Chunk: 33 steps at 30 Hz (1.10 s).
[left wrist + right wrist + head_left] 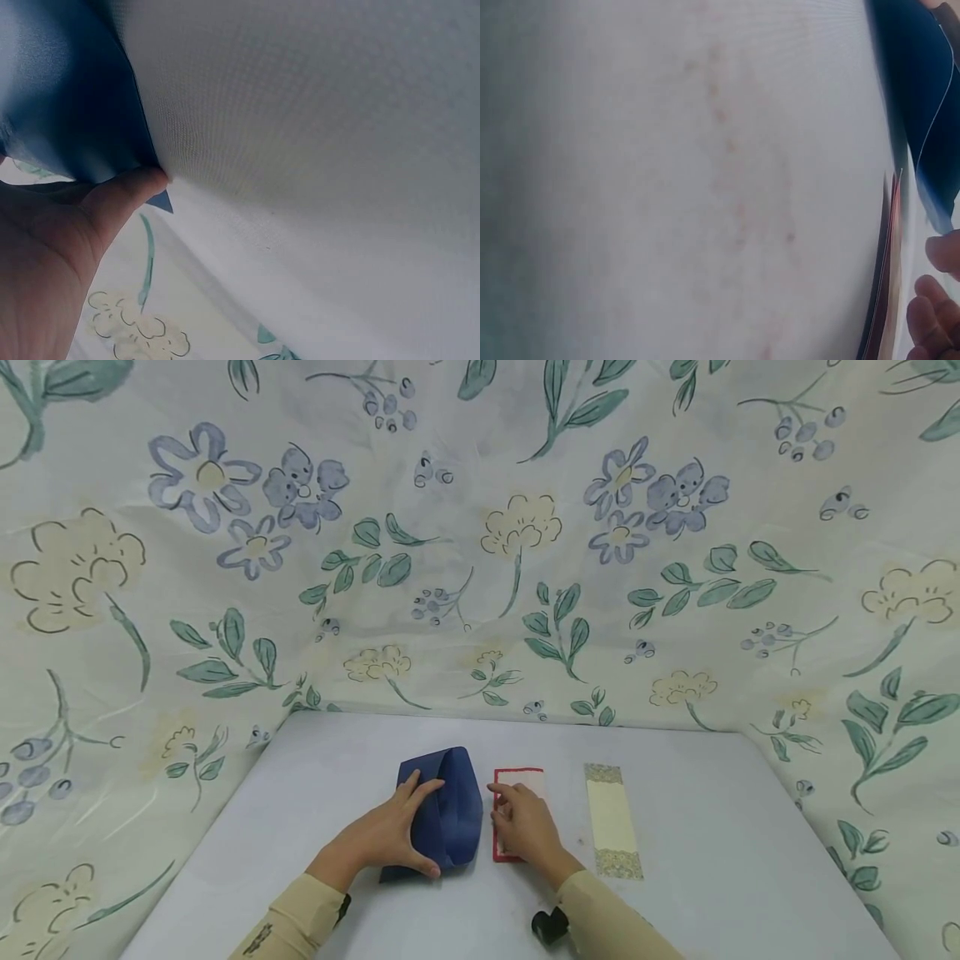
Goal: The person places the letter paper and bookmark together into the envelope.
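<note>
In the head view, my left hand [393, 831] grips a dark blue paper envelope [463, 810], with the thumb at its lower edge and fingers spread over its upper part. The envelope's right side bows up into a fold. The left wrist view shows the thumb [127, 195] against the envelope's edge [112, 97]. My right hand [528, 827] is over a white card with a red border [519, 771], partly hiding it. Its fingers are loosely bent, between card and envelope. In the right wrist view, the fingertips [926, 319] appear with nothing visible between them.
A cream strip with glittery gold ends [613, 814] lies on the white table [720, 827] right of the red-bordered card. A small dark object [550, 927] shows beside the right cuff. Floral fabric [480, 568] hangs behind the table and along its sides.
</note>
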Motion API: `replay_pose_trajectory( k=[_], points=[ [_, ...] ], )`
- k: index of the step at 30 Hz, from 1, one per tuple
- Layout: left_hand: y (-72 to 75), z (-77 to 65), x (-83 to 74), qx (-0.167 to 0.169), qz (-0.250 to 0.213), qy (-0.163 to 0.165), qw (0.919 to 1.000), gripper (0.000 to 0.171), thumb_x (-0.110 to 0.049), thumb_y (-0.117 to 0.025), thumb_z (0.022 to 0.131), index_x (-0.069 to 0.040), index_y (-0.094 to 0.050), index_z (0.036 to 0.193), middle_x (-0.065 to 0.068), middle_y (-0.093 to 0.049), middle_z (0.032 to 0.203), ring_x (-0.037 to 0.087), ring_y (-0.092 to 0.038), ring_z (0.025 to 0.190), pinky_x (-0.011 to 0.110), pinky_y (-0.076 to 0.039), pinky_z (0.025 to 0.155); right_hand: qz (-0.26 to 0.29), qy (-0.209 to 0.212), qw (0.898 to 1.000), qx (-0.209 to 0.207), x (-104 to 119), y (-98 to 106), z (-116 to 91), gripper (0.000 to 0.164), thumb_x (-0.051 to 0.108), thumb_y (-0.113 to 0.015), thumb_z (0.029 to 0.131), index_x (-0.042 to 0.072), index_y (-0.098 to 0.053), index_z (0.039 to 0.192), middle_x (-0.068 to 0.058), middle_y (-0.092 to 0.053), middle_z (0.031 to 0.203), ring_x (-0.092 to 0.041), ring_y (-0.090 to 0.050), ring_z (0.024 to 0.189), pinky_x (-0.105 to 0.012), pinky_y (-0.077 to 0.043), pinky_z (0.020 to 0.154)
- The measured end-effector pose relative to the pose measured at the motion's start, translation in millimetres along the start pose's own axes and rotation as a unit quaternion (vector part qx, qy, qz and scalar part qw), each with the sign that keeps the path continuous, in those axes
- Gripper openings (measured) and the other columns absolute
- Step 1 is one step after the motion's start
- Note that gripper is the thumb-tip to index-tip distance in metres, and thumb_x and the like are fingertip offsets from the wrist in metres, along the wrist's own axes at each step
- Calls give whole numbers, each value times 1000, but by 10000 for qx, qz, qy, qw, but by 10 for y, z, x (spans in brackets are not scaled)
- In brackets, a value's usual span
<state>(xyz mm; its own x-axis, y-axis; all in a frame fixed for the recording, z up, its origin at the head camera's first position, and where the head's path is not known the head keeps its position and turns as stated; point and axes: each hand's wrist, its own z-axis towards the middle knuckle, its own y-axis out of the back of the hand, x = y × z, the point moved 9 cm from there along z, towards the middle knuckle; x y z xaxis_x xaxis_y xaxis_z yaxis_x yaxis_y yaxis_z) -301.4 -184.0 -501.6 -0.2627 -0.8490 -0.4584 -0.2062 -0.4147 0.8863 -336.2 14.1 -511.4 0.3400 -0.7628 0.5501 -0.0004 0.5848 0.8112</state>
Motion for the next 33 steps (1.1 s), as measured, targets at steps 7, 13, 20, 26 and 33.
replay_pose_trajectory(
  k=[7,13,20,26,33],
  points=[
    [-3,4,-4,12,-14,-4,10000,129,-66,-93,54,-25,-28,159,30,-13,165,58,-40,137,69,-44,100,-29,-29,10000,-11,-50,40,-24,43,16,-72,93,19,-66,135,0,-65,103,-13,-56,82,-33,-52,76],
    [-4,5,-9,13,-10,-32,10000,130,-66,-93,54,-25,-28,159,31,-13,164,58,-39,137,68,-44,100,-4,-113,9999,-36,-109,79,-34,44,16,-73,92,18,-66,135,-1,-65,103,-13,-53,80,-32,-49,74],
    [-6,6,-3,26,-34,-56,10000,130,-66,-93,55,-25,-27,159,32,-12,164,58,-40,136,68,-45,99,-98,-258,9996,-28,-175,120,-39,44,20,-73,92,20,-65,136,-1,-65,107,-14,-52,83,-34,-47,75],
    [-12,-2,2,37,-1,-42,10000,130,-66,-92,55,-26,-27,159,31,-12,164,58,-41,135,67,-45,99,-420,-230,9987,-166,-227,149,-41,44,22,-75,92,18,-66,134,-2,-67,107,-21,-58,94,-42,-50,87],
    [4,8,-14,10,17,-33,10000,129,-67,-92,55,-26,-27,159,31,-12,165,58,-39,137,68,-45,99,-407,-415,9980,-250,-294,216,-55,44,26,-76,91,18,-67,134,-4,-67,112,-26,-59,107,-49,-47,98]
  ],
)
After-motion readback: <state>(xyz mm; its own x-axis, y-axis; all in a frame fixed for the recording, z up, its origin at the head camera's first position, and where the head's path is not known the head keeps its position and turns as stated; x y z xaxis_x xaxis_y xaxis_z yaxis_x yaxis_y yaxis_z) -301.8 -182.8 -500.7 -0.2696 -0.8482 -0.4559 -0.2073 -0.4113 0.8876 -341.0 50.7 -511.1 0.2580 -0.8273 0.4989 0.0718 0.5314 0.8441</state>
